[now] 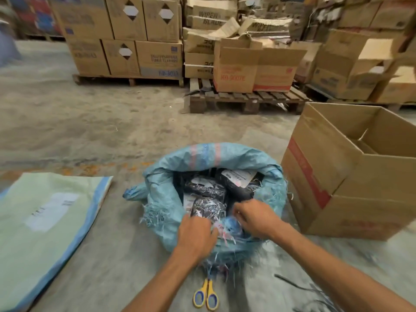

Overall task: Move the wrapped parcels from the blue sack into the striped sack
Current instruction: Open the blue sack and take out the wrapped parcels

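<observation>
The blue woven sack (202,158) stands open on the floor in front of me, its frayed rim rolled down. Inside lie several black wrapped parcels (207,188) with white labels. My left hand (195,237) grips the near rim of the sack, fingers curled over the frayed edge. My right hand (254,219) reaches over the near right rim with curled fingers and seems to pinch the sack's fabric; what it holds is blurred. The pale green sack with a blue stripe (45,221) lies flat on the floor to the left, a white label on it.
Yellow-and-blue scissors (206,297) lie on the floor just below the sack. An open cardboard box (337,176) stands at the right. Wooden pallets (243,97) stacked with cartons (126,34) line the back. Dark cut straps (292,284) lie at the lower right.
</observation>
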A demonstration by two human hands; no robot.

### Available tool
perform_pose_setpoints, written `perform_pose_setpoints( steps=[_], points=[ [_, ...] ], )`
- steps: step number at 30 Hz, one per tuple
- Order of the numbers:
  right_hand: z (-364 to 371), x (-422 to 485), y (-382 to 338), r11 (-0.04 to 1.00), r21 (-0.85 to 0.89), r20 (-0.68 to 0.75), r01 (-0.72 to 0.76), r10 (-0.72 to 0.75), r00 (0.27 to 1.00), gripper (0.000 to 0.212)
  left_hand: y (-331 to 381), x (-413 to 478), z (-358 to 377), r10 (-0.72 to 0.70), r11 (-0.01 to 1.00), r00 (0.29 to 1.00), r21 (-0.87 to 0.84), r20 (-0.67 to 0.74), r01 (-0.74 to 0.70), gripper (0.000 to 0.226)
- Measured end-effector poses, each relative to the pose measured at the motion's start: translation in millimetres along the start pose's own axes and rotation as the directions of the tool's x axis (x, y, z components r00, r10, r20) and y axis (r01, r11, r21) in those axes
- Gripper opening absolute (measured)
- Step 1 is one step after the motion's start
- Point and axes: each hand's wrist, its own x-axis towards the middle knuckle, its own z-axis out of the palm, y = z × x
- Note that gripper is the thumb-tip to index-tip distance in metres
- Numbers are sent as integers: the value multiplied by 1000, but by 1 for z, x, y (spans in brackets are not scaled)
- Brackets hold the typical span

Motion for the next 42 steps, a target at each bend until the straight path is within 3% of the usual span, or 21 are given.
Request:
perform_pose_setpoints(
  steps=[3, 6, 10, 13, 16, 18, 21, 24, 26, 28, 30, 35, 42],
  points=[
    [8, -14, -9, 999, -50, 429, 6, 16, 903, 22, 3, -19, 3, 61, 998, 964, 18, 258, -68, 54],
    [14, -27, -23, 998, -56, 581, 39, 1, 814, 21, -2, -31, 6, 66, 997, 888, -55, 455, -46, 55],
    [-4, -15, -26, 992, 114, 510, -61, -5, 860, 15, -11, -19, -3, 85, 974, 892, -228, 445, 21, 56],
    [-33, 10, -14, 962, 233, 266, -146, 81, 960, 10, -22, 16, -10, 39, 901, 951, -422, 307, 99, 46],
    [-56, 40, 8, 897, 367, 70, -247, 238, 969, 17, -43, 69, -26, -54, 916, 993, -389, 109, 93, 30],
    [-69, 58, 29, 885, 348, 94, -308, 293, 951, 33, -64, 105, -43, -67, 946, 986, -305, 152, 111, 22],
    [-84, 75, 49, 859, 323, 257, -398, 325, 910, 68, -90, 146, -68, -130, 934, 958, -293, 256, 205, 54],
    [-84, 94, 53, 928, 199, 134, -316, 294, 946, 84, -87, 168, -84, -161, 944, 983, -275, 91, 180, 73],
    [-78, 101, 49, 939, 183, 42, -292, 289, 956, 79, -77, 172, -86, -172, 949, 985, -264, 26, 173, 64],
    [-71, 105, 46, 957, 185, -129, -224, 250, 960, 57, -69, 172, -77, -157, 945, 988, -293, -12, 147, 37],
    [-62, 102, 43, 975, 174, -184, -139, 170, 968, 42, -61, 167, -60, -159, 938, 987, -315, -9, 148, 30],
    [-37, 116, 53, 998, 47, 70, -33, 30, 997, 55, -55, 166, -24, -257, 923, 958, -262, 129, 283, 45],
    [-41, 187, 79, 984, -178, 386, 23, 48, 921, 98, -69, 214, 11, -337, 893, 891, -194, 305, 405, 60]
  ],
)
